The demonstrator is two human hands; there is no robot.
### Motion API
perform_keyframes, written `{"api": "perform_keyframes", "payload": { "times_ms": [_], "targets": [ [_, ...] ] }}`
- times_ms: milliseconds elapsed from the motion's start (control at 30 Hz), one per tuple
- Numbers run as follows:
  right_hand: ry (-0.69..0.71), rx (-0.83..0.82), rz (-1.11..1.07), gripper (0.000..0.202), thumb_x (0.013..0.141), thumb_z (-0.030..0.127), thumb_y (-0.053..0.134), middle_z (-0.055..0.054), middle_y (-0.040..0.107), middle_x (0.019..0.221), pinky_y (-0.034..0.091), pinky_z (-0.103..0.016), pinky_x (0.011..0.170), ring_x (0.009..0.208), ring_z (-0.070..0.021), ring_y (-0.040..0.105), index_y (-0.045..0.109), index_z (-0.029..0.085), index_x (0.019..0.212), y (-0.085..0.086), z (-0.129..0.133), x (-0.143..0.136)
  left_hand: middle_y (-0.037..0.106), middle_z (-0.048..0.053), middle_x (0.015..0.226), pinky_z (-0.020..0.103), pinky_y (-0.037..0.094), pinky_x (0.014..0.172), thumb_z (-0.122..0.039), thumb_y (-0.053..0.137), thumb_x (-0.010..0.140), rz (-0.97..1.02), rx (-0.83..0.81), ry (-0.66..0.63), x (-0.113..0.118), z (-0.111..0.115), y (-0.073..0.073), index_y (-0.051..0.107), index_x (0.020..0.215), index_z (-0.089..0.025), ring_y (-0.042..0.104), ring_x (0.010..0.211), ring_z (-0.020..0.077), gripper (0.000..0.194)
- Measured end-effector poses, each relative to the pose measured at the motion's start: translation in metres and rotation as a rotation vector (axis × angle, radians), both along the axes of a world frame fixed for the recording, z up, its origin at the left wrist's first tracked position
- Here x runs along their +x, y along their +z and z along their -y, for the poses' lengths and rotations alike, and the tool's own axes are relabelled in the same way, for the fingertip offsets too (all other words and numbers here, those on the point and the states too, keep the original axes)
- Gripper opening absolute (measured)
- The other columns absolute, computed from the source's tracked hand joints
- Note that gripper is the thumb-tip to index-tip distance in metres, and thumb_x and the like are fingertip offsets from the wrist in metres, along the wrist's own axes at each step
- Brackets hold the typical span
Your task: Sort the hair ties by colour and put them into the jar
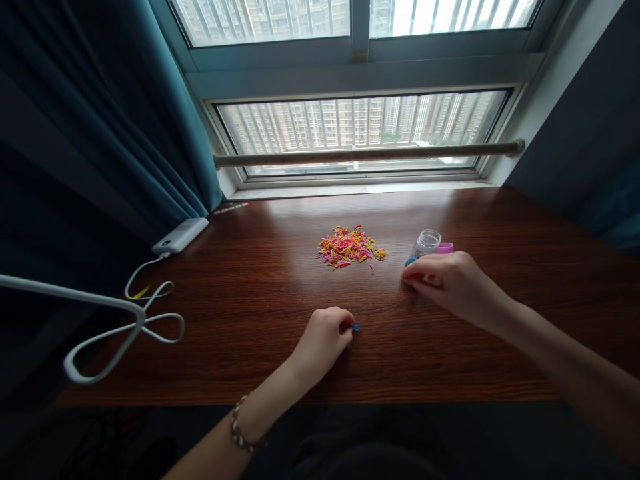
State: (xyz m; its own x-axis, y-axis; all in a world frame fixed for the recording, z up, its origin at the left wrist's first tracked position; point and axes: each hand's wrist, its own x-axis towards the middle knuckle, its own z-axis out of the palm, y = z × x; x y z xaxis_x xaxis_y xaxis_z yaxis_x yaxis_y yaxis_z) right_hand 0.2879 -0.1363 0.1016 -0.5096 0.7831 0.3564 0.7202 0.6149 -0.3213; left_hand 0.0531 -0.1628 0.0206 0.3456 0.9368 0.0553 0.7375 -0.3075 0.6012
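Observation:
Near the table's front edge, my left hand (pixel 327 337) is closed in a pinch on a small blue piece (pixel 356 327) that sticks out past the fingertips. My right hand (pixel 447 280) has its thumb and fingers pressed together just in front of a clear jar (pixel 427 243); what they hold, if anything, is too small to name. Something blue shows low in the jar, partly behind the fingers. A pink lid-like object (pixel 445 248) stands beside the jar. Between and beyond the hands lies a loose pile of small pink, yellow and red pieces (pixel 347 247).
The brown wooden table (pixel 270 287) reaches to the window sill. On the left are a white power bank (pixel 181 236), its looped cable (pixel 150 319) and a blue curtain (pixel 150 107). A metal bar (pixel 370 155) crosses the window.

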Motion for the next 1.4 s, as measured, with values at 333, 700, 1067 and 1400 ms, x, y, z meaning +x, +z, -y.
{"api": "perform_keyframes", "payload": {
  "times_ms": [333,700,1067,1400],
  "targets": [
    [0.187,-0.046,-0.034,0.016,0.082,0.017,0.046,-0.005,0.063,0.072,0.041,-0.021,0.061,0.066,-0.0129,0.057,0.062,0.017,0.079,-0.077,0.003,-0.035,0.067,0.005,0.074,0.024,0.051,0.06,-0.013,0.064,0.064,0.617,0.059,-0.208,0.023,-0.099,0.081,0.068,0.077,-0.01,0.061,0.066,0.0123,0.013],
    [0.205,-0.102,-0.181,0.015,0.08,0.016,0.048,-0.004,0.064,0.076,0.044,-0.022,0.065,0.069,-0.0129,0.058,0.062,0.018,0.084,-0.11,0.005,-0.037,0.062,0.006,0.083,0.022,0.049,0.065,-0.014,0.061,0.07,0.914,0.262,-0.476,0.144,-0.147,0.066,0.068,0.082,-0.012,0.058,0.075,0.0112,0.014],
    [0.244,-0.063,-0.177,0.014,0.08,0.017,0.049,-0.003,0.064,0.072,0.044,-0.023,0.063,0.067,-0.0141,0.058,0.062,0.018,0.084,-0.11,0.007,-0.04,0.059,0.007,0.086,0.023,0.048,0.066,-0.018,0.052,0.079,0.641,0.525,-0.496,0.138,-0.138,0.055,0.065,0.089,-0.015,0.057,0.077,0.0115,0.017],
    [0.236,-0.068,-0.197,0.013,0.08,0.017,0.05,-0.004,0.064,0.074,0.044,-0.023,0.064,0.069,-0.0144,0.059,0.062,0.017,0.084,-0.11,0.005,-0.04,0.06,0.006,0.084,0.024,0.046,0.069,-0.018,0.052,0.079,0.586,0.613,-0.52,0.139,-0.137,0.052,0.066,0.088,-0.016,0.056,0.075,0.0116,0.016]
  ]
}}
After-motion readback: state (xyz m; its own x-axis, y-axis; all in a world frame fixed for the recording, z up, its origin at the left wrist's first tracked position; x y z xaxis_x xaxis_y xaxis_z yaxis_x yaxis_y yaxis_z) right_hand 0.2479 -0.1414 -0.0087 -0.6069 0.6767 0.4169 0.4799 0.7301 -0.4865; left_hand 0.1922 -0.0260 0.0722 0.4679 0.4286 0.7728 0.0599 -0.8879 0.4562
